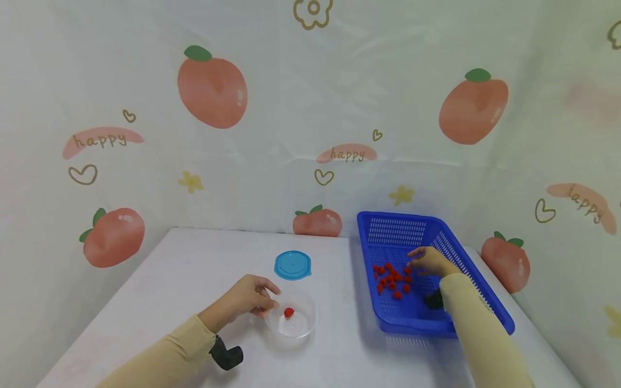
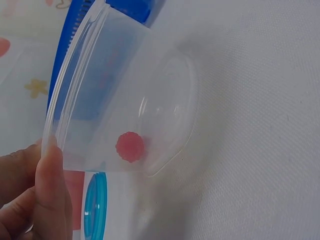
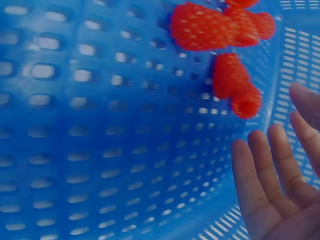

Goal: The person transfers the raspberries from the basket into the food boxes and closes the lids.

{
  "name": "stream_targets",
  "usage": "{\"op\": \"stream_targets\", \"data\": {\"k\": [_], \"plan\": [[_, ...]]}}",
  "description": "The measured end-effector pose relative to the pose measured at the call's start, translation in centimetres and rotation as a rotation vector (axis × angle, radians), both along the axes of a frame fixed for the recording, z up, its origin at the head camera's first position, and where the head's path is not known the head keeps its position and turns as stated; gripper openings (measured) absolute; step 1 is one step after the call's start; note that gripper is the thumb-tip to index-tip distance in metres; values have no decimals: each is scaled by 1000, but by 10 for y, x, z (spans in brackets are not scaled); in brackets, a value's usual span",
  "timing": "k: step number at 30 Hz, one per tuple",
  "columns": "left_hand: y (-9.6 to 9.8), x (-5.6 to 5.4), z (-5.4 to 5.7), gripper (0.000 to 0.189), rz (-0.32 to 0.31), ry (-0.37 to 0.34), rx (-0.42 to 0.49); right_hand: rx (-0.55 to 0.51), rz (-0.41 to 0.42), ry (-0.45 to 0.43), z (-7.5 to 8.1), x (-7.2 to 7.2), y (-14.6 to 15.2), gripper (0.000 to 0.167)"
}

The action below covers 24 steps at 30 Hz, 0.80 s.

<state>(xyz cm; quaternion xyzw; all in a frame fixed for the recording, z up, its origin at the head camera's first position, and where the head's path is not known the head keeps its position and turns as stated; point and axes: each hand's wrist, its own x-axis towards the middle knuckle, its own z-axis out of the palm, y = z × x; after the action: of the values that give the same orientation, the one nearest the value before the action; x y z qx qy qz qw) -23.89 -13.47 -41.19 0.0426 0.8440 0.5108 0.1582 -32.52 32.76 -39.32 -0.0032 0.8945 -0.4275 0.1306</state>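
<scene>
A clear plastic bowl (image 1: pixel 302 330) stands on the white table, and its rim is pinched between the thumb and fingers of my left hand (image 1: pixel 249 296). One raspberry (image 2: pixel 130 147) lies inside that bowl, as the left wrist view shows through the wall. My right hand (image 1: pixel 432 262) hovers inside the blue basket (image 1: pixel 417 326), close to a cluster of raspberries (image 1: pixel 392 277) on its floor. In the right wrist view the fingers (image 3: pixel 243 165) are fairly straight and spread, holding nothing, a short way from the nearest raspberries (image 3: pixel 231 76).
A round blue lid (image 1: pixel 292 265) lies flat on the table (image 1: pixel 218 253) behind the bowl. The basket's raised perforated walls stand on the right side, near the back. A printed curtain (image 1: pixel 271 161) hangs behind the table and along its right side.
</scene>
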Motion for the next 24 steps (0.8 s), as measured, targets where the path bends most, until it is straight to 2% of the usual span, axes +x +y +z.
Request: {"op": "stream_targets", "data": {"k": [7,17,24], "plan": [[0,-1,0,29,-1,-2,4,98,1,-29,-1,1,-2,34],[0,1,-1,29,-6,11,1,143,-35,-80,-5,1,-5,32],[1,1,0,29,24,-2,-11,168,-62,-86,-6,-1,-8,28]]}}
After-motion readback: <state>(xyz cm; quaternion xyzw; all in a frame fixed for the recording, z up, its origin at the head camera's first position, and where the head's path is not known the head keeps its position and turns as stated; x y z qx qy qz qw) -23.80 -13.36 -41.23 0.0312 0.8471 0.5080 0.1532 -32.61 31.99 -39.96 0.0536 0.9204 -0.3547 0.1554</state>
